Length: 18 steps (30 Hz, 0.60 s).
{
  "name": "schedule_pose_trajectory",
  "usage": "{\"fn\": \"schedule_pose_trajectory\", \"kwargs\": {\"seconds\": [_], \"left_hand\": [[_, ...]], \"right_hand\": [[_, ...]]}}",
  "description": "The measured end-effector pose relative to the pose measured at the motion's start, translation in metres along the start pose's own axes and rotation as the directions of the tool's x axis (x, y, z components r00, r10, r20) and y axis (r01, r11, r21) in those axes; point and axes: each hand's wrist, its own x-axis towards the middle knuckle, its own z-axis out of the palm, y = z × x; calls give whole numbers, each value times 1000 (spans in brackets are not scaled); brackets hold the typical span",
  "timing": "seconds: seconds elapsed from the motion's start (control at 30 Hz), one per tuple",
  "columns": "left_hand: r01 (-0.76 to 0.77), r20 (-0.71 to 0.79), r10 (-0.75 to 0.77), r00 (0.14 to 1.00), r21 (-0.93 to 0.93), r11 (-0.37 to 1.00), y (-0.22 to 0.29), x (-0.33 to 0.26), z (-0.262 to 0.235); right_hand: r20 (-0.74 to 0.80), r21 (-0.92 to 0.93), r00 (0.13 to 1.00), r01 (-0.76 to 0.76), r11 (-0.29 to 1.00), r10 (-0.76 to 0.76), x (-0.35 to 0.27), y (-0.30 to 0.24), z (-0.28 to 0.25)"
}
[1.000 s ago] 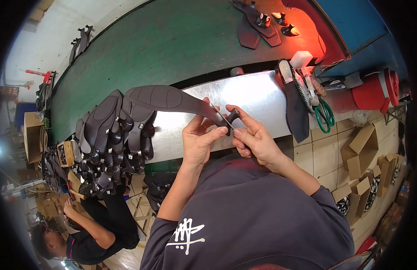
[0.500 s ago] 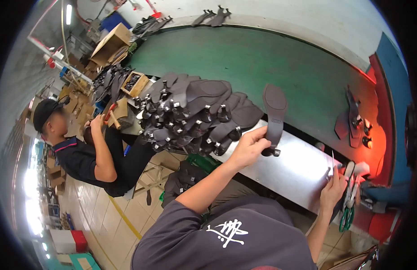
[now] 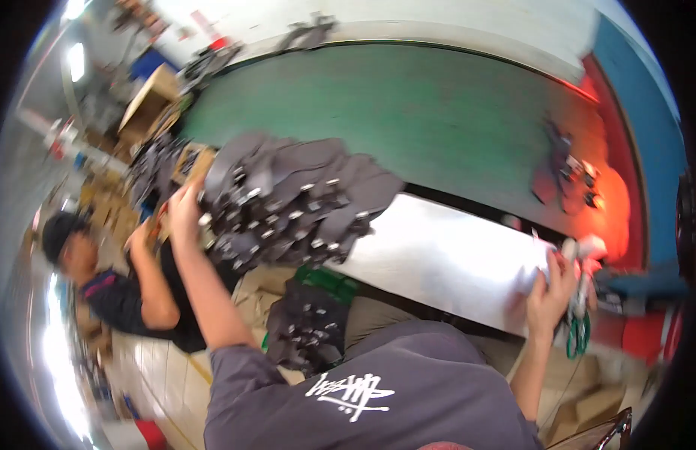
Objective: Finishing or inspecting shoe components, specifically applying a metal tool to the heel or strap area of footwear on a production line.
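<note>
My left hand (image 3: 185, 214) is at the left side of a heap of dark sandal soles with shiny black heels (image 3: 288, 202). Motion smears its fingers, and whether it holds one of the soles cannot be made out. At the right end of the metal work surface (image 3: 438, 255), my right hand (image 3: 552, 289) has its fingers curled around something small and blurred. A thin pale tip shows above them. Just beside that hand hang scissors with green handles (image 3: 579, 336).
Behind the metal surface runs a green conveyor belt (image 3: 378, 97). Several soles (image 3: 565, 169) lie on it under red light. A seated co-worker (image 3: 130, 292) is at the left, near a wooden box (image 3: 194, 161). More soles (image 3: 306, 319) are piled low, by my lap.
My left hand has swung left from above the metal surface to the heap's left side; the single sole it held is no longer distinguishable. My right hand stays by the scissors. The view has shifted.
</note>
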Motion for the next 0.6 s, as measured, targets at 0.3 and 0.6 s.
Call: {"fn": "schedule_pose_trajectory", "kwargs": {"seconds": [0.3, 0.6], "left_hand": [[-327, -180, 376, 909, 255, 910, 24, -45, 55], [-222, 651, 454, 608, -410, 885, 184, -187, 410]], "right_hand": [[-57, 353, 996, -46, 935, 70, 2, -30, -2], [-4, 575, 994, -87, 813, 109, -41, -17, 34]]}}
